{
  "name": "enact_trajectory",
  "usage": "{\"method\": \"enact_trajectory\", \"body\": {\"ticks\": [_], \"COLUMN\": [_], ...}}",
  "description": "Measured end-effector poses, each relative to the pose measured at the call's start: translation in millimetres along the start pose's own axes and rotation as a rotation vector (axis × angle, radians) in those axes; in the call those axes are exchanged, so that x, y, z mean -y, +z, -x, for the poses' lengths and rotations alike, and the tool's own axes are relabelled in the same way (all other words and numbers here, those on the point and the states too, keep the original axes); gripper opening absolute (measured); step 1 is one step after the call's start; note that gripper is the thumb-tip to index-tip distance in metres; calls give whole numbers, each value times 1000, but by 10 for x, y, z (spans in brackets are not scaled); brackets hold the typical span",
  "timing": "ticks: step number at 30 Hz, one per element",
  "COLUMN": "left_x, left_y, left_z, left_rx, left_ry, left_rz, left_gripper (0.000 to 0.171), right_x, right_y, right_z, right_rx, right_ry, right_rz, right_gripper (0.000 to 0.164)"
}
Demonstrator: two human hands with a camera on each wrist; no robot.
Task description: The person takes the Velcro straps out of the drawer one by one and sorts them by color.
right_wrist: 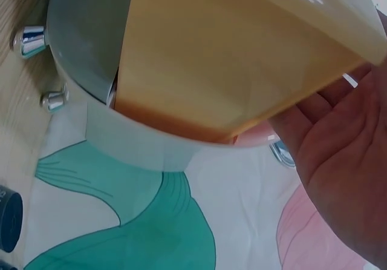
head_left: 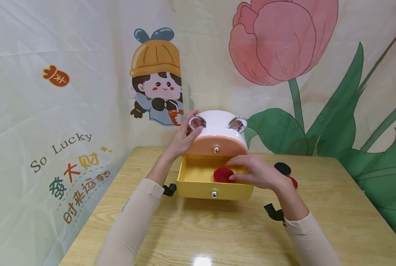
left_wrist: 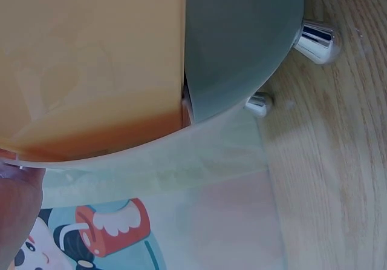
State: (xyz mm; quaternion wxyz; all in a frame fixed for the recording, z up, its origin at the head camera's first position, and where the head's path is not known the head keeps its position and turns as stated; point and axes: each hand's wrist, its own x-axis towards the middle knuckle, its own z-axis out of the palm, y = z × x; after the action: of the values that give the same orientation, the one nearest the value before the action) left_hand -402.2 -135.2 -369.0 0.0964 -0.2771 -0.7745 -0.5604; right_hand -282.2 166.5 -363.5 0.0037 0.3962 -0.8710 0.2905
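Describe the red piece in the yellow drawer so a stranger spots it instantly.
On the wooden table stands a white-topped box with its yellow drawer open. Inside, near the front, beside the right hand, is the round red piece. Unlike the other red piece and the black one, it lies inside the drawer.

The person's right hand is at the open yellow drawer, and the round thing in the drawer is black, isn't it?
Not quite: the round thing in the open yellow drawer, where the right hand is, is red, not black. The head view shows it.
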Motion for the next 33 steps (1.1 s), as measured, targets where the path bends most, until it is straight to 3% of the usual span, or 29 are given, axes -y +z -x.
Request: {"method": "enact_trajectory", "body": {"ticks": [11,20,33], "left_x": [-1,23,-219], "left_y": [-3,17,36], "left_z": [36,14,89], "left_rx": [1,-6,-14], "left_ry": [-7,-9,-26], "left_rz": [-3,17,-2], "left_gripper": [59,60,60], "right_x": [7,19,28], "right_y": [83,124,152], "right_z": [-135,-268,-386], "right_rx": [69,146,216], "right_ry": [-30,-60,-27], "right_rz": [77,96,174], "right_gripper": [50,46,43]}}
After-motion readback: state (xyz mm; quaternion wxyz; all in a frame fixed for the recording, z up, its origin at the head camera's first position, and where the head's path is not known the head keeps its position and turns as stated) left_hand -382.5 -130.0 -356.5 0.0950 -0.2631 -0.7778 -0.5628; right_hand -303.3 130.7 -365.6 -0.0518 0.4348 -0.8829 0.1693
